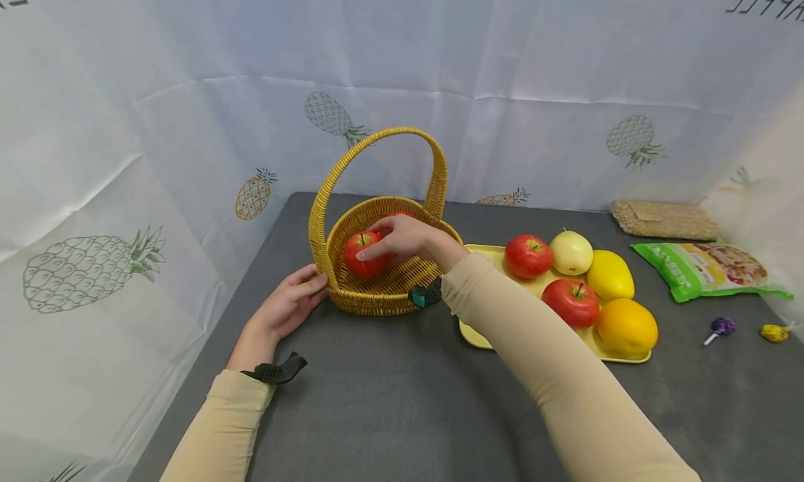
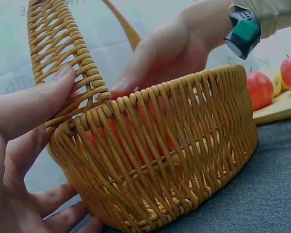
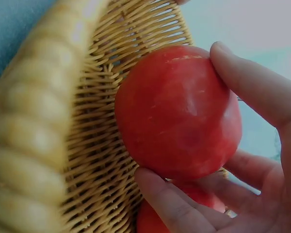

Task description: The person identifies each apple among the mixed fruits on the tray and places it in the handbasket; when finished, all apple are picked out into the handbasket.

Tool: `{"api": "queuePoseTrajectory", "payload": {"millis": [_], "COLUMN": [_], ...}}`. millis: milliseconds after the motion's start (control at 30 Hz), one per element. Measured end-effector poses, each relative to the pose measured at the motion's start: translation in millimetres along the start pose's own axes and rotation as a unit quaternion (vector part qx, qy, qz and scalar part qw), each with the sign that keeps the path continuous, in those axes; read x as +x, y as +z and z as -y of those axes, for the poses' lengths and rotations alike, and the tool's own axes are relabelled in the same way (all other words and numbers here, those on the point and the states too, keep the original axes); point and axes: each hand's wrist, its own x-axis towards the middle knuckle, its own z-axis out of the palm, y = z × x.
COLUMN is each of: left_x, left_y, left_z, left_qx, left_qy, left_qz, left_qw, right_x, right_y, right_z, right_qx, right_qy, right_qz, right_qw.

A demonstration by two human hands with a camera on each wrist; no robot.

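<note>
Right hand (image 1: 408, 236): grip curved around a red apple (image 1: 364, 257) inside the wicker basket (image 1: 373, 303), another apple (image 3: 153, 219) just beside it | Left hand (image 1: 295, 300): grip loosely spread, thumb touching the handle's base, holding nothing enclosed | Right: yellow tray (image 1: 472, 335) of fruit on grey table (image 1: 377, 391)

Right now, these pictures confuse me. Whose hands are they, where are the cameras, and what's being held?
There's no robot, just a person's left hand and right hand. The wide picture comes from a camera on the head, looking forward and down. The two close-ups come from cameras on the wrists, one for each hand. The right hand holds a red apple in the basket; the left touches the basket's side. On the dark table, a yellow tray holds more fruit, with packets and sweets to its right.
</note>
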Motion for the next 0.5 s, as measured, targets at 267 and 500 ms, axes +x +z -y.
{"api": "queuePoseTrajectory", "payload": {"millis": [267, 500], "left_x": [-0.3, -1.1], "left_y": [-1.0, -1.7], "left_z": [-0.8, 3.1], "left_qx": [0.007, 0.007], "left_qy": [0.002, 0.001], "left_qz": [-0.001, 0.000], "left_qw": [1.0000, 1.0000], "right_x": [6.3, 7.2], "right_y": [0.3, 2.5], "right_z": [2.3, 5.7], "right_qx": [-0.036, -0.055], "right_qy": [-0.014, -0.008], "right_qz": [0.001, 0.033], "right_qw": [0.999, 0.998]}}
